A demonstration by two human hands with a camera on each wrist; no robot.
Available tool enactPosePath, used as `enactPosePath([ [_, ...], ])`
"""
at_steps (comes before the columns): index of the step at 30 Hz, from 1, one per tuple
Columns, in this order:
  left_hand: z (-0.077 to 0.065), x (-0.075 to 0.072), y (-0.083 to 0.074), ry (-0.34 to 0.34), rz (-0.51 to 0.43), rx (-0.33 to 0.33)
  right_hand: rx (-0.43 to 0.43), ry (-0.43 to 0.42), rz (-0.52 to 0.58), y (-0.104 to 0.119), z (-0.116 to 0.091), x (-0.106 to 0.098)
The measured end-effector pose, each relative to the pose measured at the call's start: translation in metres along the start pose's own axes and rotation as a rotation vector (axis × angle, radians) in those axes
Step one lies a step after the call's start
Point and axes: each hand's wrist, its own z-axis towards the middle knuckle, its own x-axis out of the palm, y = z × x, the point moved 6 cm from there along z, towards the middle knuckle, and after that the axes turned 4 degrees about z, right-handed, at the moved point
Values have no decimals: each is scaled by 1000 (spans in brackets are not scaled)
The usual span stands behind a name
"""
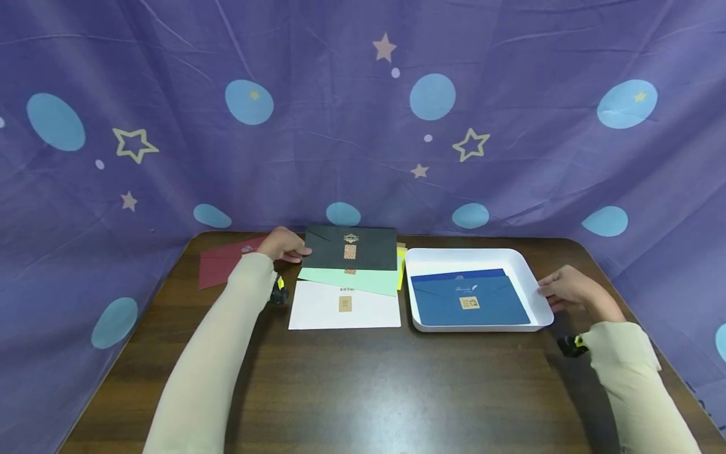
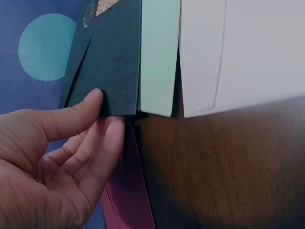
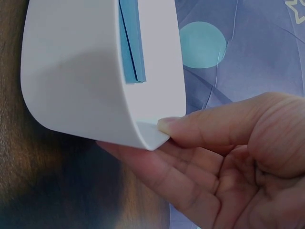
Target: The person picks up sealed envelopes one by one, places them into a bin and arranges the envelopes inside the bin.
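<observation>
A pale sleeve leads to the left hand, thumb and fingers pinching the left end of a black envelope, which overlaps a mint-green envelope above a white envelope. The right hand clamps the right edge of the white tray, where two blue envelopes lie.

Pale glare on near tabletop; dark shadows beside sleeves; wrist views dimmer, soft shadow across white tray.
</observation>
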Motion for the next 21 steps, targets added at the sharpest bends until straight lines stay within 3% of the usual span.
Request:
enactPosePath([
  [10,-8,-2,2,135,-5,115,0,-3,-14,2,2,-3],
  [21,-8,-5,8,229,-19,110,11,10,19,0,2,-2],
])
